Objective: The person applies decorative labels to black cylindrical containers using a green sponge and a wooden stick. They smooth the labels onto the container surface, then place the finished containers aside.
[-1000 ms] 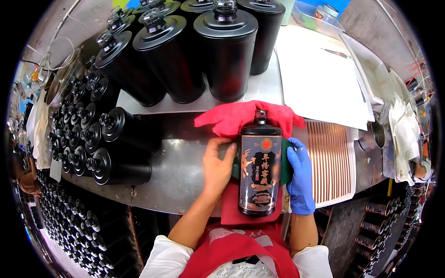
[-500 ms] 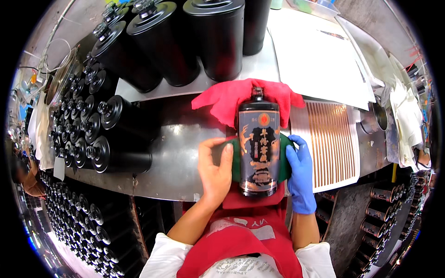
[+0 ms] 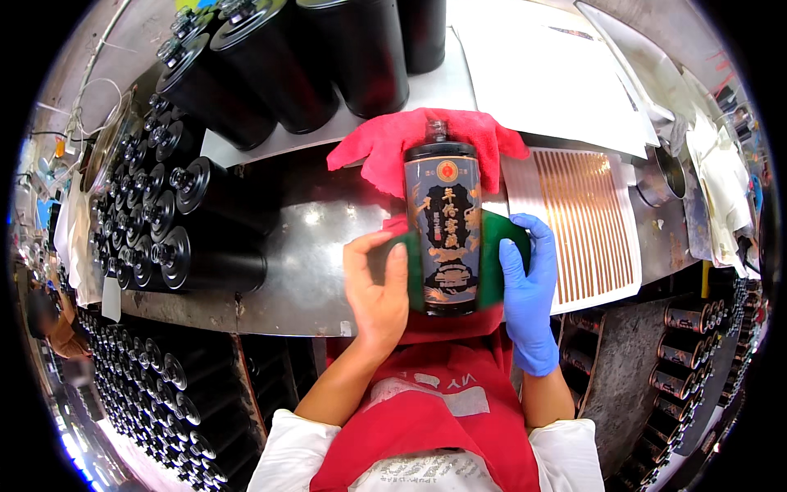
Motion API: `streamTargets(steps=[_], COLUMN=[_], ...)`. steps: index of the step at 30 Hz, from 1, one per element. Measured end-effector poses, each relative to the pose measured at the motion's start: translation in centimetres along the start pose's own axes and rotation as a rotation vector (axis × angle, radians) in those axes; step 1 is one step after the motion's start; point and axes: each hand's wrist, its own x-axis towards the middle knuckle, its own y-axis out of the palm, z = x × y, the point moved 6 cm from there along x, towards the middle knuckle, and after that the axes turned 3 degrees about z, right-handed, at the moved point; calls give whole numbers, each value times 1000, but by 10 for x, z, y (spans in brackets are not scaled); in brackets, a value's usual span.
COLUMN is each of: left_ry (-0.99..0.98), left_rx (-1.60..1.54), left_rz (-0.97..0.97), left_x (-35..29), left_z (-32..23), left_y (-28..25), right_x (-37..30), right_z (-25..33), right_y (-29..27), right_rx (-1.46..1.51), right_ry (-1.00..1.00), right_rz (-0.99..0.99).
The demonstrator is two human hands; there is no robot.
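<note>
A black glass bottle [image 3: 443, 246] with a dark, gold-patterned label lies before me, its neck pointing away. The neck rests on a folded red cloth [image 3: 385, 152]. Dark green material [image 3: 492, 258] shows at both sides of the bottle; whether it is a pad or a cloth I cannot tell. My bare left hand [image 3: 375, 287] is cupped at the bottle's left, thumb and fingers apart. On the right, my blue-gloved right hand [image 3: 531, 287] curves beside the green material, thumb and fingers also apart. Neither hand grips the bottle itself.
A sheet of gold-striped strips [image 3: 578, 230] lies at the right, below white paper [image 3: 549, 90]. Tall black bottles [image 3: 279, 66] stand at the back left. More bottles [image 3: 217, 258] lie stacked at the left. Racks of bottles [image 3: 143, 377] flank me below the metal table [image 3: 303, 279].
The bottle and table have shifted up and slightly left in view. The bottle's label has turned a little leftward. Both hands remain beside it, with the left thumb and fingers still apart.
</note>
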Motion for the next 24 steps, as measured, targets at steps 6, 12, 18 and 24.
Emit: streamTargets(steps=[6, 12, 18, 24], left_ry=[-114, 11, 20, 89], left_rx=[8, 268, 810, 292], left_rz=[-42, 10, 287, 516], left_x=[-8, 2, -2, -7], left_z=[32, 29, 69, 20], left_y=[-5, -5, -30, -24], right_x=[16, 61, -12, 13], right_z=[-55, -48, 4, -4], right_y=[8, 12, -20, -15], right_rx=[364, 408, 263, 95], right_ry=[241, 110, -479, 198], right_rz=[57, -129, 284, 383])
